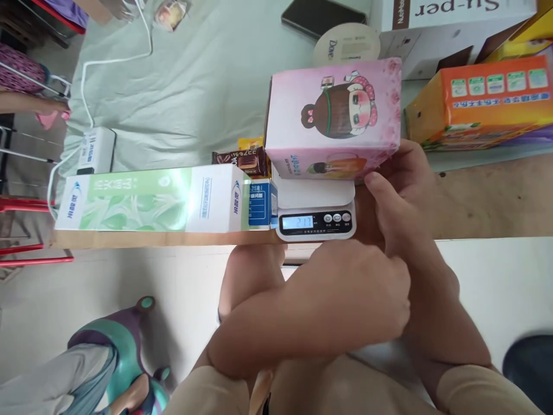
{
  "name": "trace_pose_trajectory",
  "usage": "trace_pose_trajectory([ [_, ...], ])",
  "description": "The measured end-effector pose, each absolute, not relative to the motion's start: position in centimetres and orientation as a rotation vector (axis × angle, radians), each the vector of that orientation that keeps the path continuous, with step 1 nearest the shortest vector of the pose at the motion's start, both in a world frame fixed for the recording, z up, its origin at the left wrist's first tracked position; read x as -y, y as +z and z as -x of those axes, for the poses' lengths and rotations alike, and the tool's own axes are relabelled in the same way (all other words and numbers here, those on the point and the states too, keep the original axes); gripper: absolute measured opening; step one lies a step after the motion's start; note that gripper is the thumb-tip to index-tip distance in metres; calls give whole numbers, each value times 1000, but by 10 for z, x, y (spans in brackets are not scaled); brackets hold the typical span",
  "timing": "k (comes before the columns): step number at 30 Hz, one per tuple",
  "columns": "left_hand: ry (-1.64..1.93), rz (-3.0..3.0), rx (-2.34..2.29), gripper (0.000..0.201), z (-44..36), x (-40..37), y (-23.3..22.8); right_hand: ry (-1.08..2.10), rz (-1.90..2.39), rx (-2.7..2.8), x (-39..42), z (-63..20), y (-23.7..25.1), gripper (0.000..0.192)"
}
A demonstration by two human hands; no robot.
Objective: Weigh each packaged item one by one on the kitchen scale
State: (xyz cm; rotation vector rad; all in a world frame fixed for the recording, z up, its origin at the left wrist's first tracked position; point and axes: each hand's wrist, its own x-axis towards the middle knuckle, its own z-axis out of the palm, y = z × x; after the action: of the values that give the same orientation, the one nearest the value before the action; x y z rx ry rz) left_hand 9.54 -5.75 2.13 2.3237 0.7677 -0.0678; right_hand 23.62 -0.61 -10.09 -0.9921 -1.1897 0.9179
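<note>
A pink box [332, 109] with a cartoon girl on it rests tilted on the white kitchen scale [317, 195]. The scale's lit display seems to read 217. My right hand [404, 190] grips the box's near right corner between thumb and fingers. Across my body reaches my left forearm, and my left hand [367, 282] is closed in a fist beside my right wrist, below the table edge. Left of the scale are a blue box [260, 203], a brown snack packet [239, 161] and a long green-and-white box [147, 199].
Along the back lie a black phone [319, 17], a round Dove lid [345, 43] and a white carton [453, 34]. An orange pack [492, 104] stands at right. A white power strip [98, 151] trails its cable at left. Another person's leg and a ride-on toy [125, 328] are below left.
</note>
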Motion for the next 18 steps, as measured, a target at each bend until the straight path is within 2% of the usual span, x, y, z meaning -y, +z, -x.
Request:
trace_pose_trajectory([
  [3,19,-2448,-802,26,-99,58,21,885,958,1177,9,-236,-103,34],
  [8,-61,-2317,-870,21,-98,57,23,802,943,1079,9,-236,-106,31],
  [14,84,-2352,-1001,21,-82,45,14,750,937,1007,5,-238,-108,28],
  [18,13,-2365,-1100,19,-76,32,23,739,976,1038,5,-238,-107,28],
])
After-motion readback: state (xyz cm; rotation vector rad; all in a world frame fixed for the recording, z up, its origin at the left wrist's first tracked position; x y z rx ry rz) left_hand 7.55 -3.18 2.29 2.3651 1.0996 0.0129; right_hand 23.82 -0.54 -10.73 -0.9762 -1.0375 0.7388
